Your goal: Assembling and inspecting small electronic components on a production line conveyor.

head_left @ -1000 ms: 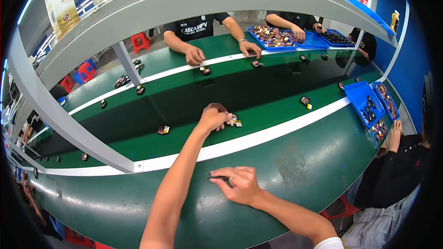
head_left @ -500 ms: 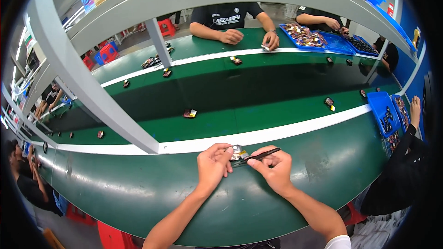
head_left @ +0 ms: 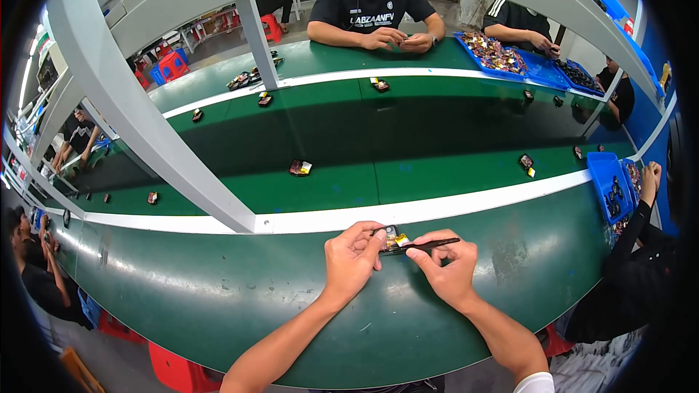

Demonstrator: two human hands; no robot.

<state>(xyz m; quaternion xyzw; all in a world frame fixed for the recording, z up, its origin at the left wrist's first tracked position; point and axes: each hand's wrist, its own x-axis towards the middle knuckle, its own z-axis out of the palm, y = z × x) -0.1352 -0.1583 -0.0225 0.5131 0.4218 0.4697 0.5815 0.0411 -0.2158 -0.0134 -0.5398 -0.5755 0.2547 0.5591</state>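
Observation:
Over the near green worktop (head_left: 277, 298), my left hand (head_left: 351, 262) pinches a small electronic module (head_left: 393, 236) by its left side. The module looks black-edged with a shiny face and a yellow tab. My right hand (head_left: 453, 269) is closed around slim black tweezers (head_left: 441, 243), held nearly level. Their tips reach the module's lower edge, close to my left fingertips; whether they grip anything there is too small to tell. My fingers cover part of the module.
Beyond a white rail (head_left: 335, 220), a green conveyor belt (head_left: 335, 185) carries several similar modules, one here (head_left: 300, 168). A grey post (head_left: 145, 124) rises at left. Blue trays of parts (head_left: 610, 185) stand at right, beside a co-worker's arm (head_left: 641, 211). Other people sit opposite.
The view has shifted slightly, and my hands appear a little farther right. The module's face has tilted in my left hand. The co-worker opposite has brought both hands together.

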